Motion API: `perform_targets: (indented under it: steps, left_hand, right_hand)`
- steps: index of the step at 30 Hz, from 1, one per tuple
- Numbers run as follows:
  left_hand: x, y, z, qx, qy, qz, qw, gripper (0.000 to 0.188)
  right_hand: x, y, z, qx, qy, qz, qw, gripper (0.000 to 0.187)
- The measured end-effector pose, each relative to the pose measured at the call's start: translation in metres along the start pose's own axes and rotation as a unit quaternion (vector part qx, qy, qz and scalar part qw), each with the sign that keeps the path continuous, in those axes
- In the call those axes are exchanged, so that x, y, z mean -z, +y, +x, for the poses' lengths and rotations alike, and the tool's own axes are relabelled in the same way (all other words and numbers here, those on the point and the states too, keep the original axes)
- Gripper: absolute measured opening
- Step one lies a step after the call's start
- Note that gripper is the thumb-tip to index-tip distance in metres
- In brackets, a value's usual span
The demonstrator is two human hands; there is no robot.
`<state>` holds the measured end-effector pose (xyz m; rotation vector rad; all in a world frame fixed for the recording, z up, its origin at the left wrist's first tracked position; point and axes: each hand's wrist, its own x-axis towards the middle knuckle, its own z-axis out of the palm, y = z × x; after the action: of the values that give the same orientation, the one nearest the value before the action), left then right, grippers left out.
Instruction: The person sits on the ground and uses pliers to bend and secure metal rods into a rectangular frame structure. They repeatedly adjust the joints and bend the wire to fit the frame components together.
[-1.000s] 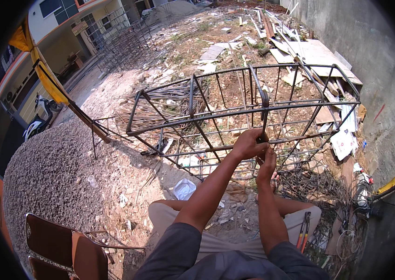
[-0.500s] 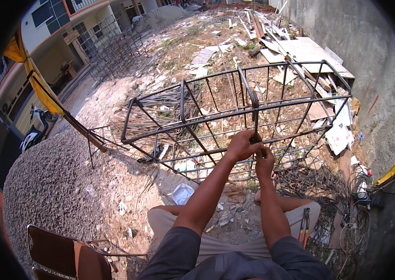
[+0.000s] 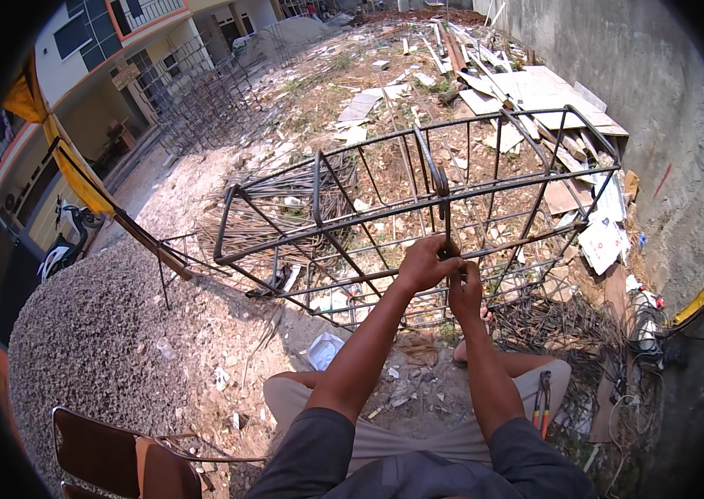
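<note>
A long cage of dark steel reinforcing bars [image 3: 344, 218] stretches across in front of me, with rectangular stirrups spaced along it. My left hand [image 3: 427, 264] is closed around the near upright side of a middle stirrup [image 3: 448, 223], just below the upper bar. Close under it, my right hand [image 3: 465, 291] has its fingers pressed together at the same spot. What sits between the right fingertips is hidden by the fingers. Pliers with orange-red handles [image 3: 542, 403] rest against my right thigh.
Bundled rods [image 3: 244, 220] lie behind the cage's left end. A gravel heap [image 3: 94, 333] and brown chair [image 3: 98, 449] are at left. Tangled wire [image 3: 572, 324] lies at right, below a concrete wall [image 3: 685, 191]. Boards [image 3: 564, 96] and rubble spread beyond.
The cage and both hands appear slightly further left in the picture. Both hands stay closed at the same middle stirrup.
</note>
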<state>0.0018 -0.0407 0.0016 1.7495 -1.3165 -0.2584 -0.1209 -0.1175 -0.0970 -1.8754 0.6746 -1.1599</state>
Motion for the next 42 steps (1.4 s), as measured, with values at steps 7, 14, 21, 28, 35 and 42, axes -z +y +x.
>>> perform_targets:
  steps: [7, 14, 21, 28, 35, 42]
  left_hand:
    - [0.0, -0.001, -0.002, 0.008, -0.002, -0.007, 1.0, 0.025]
    - [-0.003, 0.003, 0.001, -0.016, -0.001, -0.003, 1.0, 0.022]
    - [0.007, 0.01, 0.0, 0.025, -0.038, -0.009, 0.999, 0.026]
    - [0.008, 0.008, -0.005, 0.003, -0.046, -0.022, 0.999, 0.028]
    - [-0.007, -0.001, 0.001, -0.026, 0.004, 0.004, 1.0, 0.034]
    - [-0.005, 0.001, 0.006, -0.022, -0.012, -0.006, 1.0, 0.028]
  right_hand:
    - [0.008, 0.008, 0.004, -0.083, -0.072, 0.181, 0.977, 0.031]
    - [0.01, 0.041, 0.034, -0.12, -0.092, 0.228, 0.962, 0.026]
    - [0.02, 0.036, 0.041, -0.126, -0.11, 0.164, 0.972, 0.032]
    - [0.044, -0.019, 0.017, -0.129, -0.059, 0.013, 0.99, 0.03]
    - [0.067, -0.068, 0.004, -0.084, -0.077, -0.114, 0.987, 0.019]
    - [0.069, -0.1, 0.03, 0.091, -0.117, -0.317, 0.937, 0.017]
